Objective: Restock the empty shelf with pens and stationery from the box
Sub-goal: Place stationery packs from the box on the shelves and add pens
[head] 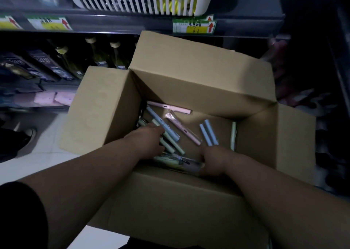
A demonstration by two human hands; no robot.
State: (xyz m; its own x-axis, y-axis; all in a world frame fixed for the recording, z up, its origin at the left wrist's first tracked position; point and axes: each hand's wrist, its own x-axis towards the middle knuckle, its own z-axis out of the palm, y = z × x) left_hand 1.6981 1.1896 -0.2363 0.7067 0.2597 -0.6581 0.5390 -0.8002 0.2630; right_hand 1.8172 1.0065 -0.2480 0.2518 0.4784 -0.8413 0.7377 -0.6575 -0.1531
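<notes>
Loose pastel pink, blue and green plastic pens (162,124) lie at the bottom of the open brown cardboard box (189,74); the left hand (149,140) by its left wall and the right hand (212,159) by its near wall reach in, apparently to gather them, though I cannot tell whether either has hold of any

Head view — down into box (191,78)

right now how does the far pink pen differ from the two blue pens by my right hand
The pink pen lies alone, the two blue pens side by side. The pink pen runs along the far wall; the blue pens slant toward the right hand. Both lie in the cardboard box.
</notes>
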